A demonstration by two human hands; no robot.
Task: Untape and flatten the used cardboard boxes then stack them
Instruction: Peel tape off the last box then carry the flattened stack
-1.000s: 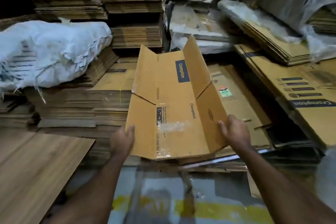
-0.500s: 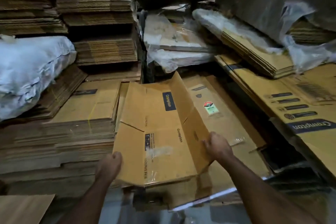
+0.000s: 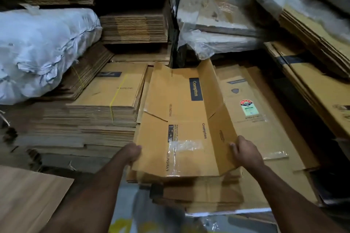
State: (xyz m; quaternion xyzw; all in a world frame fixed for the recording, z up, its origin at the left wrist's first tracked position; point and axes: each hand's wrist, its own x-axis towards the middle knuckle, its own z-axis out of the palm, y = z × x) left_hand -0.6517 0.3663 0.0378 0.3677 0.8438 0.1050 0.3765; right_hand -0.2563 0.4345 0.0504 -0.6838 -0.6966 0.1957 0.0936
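Note:
A flattened brown Crompton ceiling-fan box [image 3: 181,119] lies in front of me on a low stack of flat cardboard [image 3: 198,193]. Its right panel still tilts upward, and a strip of clear tape sticks to its near end. My left hand [image 3: 132,153] grips the box's near left edge with curled fingers. My right hand [image 3: 244,151] holds the raised right panel near its front corner, thumb on top.
Tall piles of flattened boxes [image 3: 106,111] rise to the left and behind. A white woven sack [image 3: 43,49] lies on the left pile. Plastic-wrapped cardboard bundles [image 3: 217,30] sit behind, slanted Crompton sheets [image 3: 312,85] on the right, and a wood-grain board [image 3: 28,198] at lower left.
Both hands have lowered the box from a raised, tilted hold down onto the stack, and its panels lie flatter. My view has moved closer and downward.

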